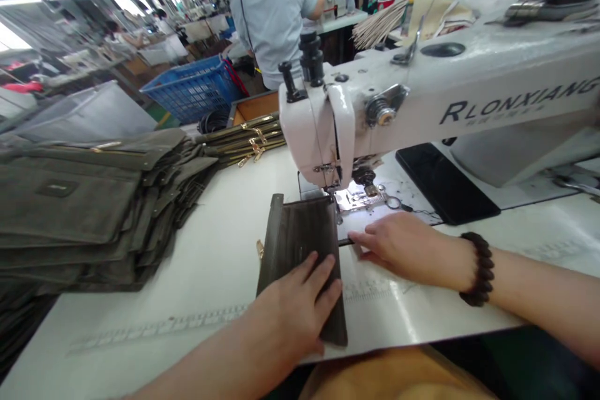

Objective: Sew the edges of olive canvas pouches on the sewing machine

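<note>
A dark olive fabric pouch piece [304, 225] lies on the white table, its far right corner under the needle area of the sewing machine [319, 131]. Flat on the pouch rests my left hand [300, 300], fingers spread. A gold zipper pull [260, 249] pokes out at the pouch's left edge. My right hand [398, 247] is on the machine bed just right of the pouch, fingers stretched toward its edge and apart from it. Nothing shows in its fingers. A dark beaded bracelet [478, 269] circles the right wrist.
Stacked olive pouches [84, 200] fill the left side, with more zippered pieces [253, 137] behind. A black phone [445, 184] lies under the machine arm. Small scissors [396, 203] lie near the needle. Beyond are a blue crate [192, 87] and a person [272, 19] at another machine.
</note>
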`<state>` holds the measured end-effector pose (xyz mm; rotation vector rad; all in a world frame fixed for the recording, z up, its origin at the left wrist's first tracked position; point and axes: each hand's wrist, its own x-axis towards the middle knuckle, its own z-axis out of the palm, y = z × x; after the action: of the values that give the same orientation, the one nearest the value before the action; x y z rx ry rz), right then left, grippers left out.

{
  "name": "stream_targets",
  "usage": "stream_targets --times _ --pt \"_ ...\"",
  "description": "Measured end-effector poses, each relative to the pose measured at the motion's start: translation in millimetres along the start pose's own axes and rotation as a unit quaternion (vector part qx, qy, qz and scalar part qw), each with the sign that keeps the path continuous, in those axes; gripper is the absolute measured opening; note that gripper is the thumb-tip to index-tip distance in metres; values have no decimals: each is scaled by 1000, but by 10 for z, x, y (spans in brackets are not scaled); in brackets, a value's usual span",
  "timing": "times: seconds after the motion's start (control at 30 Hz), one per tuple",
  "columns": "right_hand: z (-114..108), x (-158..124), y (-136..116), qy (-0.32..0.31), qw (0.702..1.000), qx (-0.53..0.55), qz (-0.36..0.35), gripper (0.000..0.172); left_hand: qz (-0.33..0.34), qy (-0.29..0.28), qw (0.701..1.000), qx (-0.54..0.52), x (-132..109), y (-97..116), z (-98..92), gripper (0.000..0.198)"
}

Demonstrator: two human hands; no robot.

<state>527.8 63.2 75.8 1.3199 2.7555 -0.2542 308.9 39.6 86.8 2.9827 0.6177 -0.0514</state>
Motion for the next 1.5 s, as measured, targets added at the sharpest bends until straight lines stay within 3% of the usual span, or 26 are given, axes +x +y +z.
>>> stream_targets --times 0.07,0.13,0.27,0.4,0.53,0.67,0.77,0.9,1.0,1.13,1.2,1.3,1.5 --pt "-76 -157 -117 -52 998 41 11 11 7 51 998 -31 -72 103 62 33" --pt "-84 -333 -249 -73 992 95 26 15 -25 131 985 -107 -86 167 86 23" --pt "82 -612 -490 -27 961 254 108 18 -146 297 916 -228 -109 263 48 18" --pt "223 -611 -618 32 918 336 210 16 -253 387 858 -223 -174 329 49 15" --pt "212 -432 -645 17 916 318 244 16 -269 389 856 -208 -158 359 77 15" --pt "211 -349 -666 12 934 278 223 10 -259 398 862 -179 -109 377 79 14" --pt "243 -397 -694 48 935 280 210 8 -211 382 885 -163 -106 395 96 13" --pt "279 -470 -700 142 906 345 198 10 -151 342 913 -165 -123 433 139 12" --pt "309 -463 -696 128 846 476 202 9 -142 329 920 -162 -119 469 149 13" --pt "363 -450 -721 60 673 708 205 30 -145 293 931 -163 -94 543 141 15" --pt "390 -468 -742 61 625 751 202 41 -150 274 936 -164 -78 583 150 15" --pt "423 -509 -773 76 599 773 197 44 -146 263 941 -156 -56 627 189 16" --pt "422 -569 -807 95 592 785 157 31 -121 248 950 -147 -38 656 251 18"
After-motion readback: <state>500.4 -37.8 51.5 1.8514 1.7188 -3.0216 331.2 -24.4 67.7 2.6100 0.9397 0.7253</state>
